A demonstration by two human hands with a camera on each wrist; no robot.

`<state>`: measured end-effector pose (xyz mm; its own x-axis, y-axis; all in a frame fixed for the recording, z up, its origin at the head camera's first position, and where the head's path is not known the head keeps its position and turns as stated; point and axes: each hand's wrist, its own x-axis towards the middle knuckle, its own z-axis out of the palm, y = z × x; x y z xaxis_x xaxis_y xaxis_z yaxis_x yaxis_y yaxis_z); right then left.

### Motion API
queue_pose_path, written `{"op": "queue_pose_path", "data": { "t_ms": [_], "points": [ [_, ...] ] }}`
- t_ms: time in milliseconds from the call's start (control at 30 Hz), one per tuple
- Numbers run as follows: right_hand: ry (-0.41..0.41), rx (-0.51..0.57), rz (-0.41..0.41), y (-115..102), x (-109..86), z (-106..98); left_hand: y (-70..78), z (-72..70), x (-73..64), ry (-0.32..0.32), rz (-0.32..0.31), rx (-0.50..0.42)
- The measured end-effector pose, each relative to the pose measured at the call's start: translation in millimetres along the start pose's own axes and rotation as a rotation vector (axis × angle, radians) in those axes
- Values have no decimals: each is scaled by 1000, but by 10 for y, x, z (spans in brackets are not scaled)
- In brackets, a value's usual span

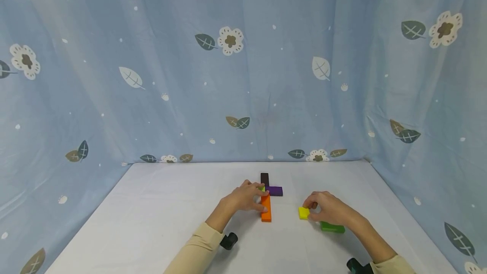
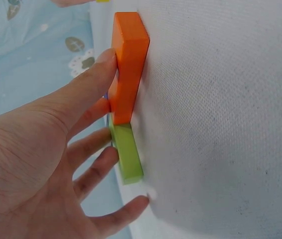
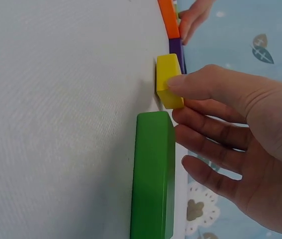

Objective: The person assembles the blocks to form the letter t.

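My left hand [image 1: 245, 197] lies over an orange block [image 1: 266, 212], its thumb and index fingertips touching the block. Other fingertips of that hand reach a light green block [image 2: 127, 154] at the orange block's end, as the left wrist view shows. A purple block [image 1: 275, 191] and a dark block [image 1: 264, 178] adjoin this group at its far end. To the right, my right hand [image 1: 330, 207] pinches a small yellow block [image 3: 168, 74] between thumb and fingers, low at the white tabletop. Beside it, below the fingers, lies a longer green block [image 3: 153, 174].
A white cloth covers the table [image 1: 160, 223], with a blue patterned curtain [image 1: 171, 75] behind and at both sides. Black wrist devices, one at the left wrist [image 1: 229, 241] and one at the right [image 1: 357, 266], hang under the forearms.
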<state>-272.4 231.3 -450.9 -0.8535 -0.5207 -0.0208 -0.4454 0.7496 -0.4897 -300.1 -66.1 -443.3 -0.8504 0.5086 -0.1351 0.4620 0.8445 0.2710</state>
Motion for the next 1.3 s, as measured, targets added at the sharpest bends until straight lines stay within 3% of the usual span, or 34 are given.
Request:
{"op": "queue_pose_path", "data": {
  "t_ms": [633, 867, 1300],
  "points": [
    [58, -5, -38, -120, 16, 54, 11, -6, -8, -2, 0, -11],
    [85, -52, 18, -223, 27, 92, 9, -5, -7, -4, -2, 1],
    [106, -24, 64, -348, 21, 172, 8, 10, -5, 4, 0, 10]
  ]
}}
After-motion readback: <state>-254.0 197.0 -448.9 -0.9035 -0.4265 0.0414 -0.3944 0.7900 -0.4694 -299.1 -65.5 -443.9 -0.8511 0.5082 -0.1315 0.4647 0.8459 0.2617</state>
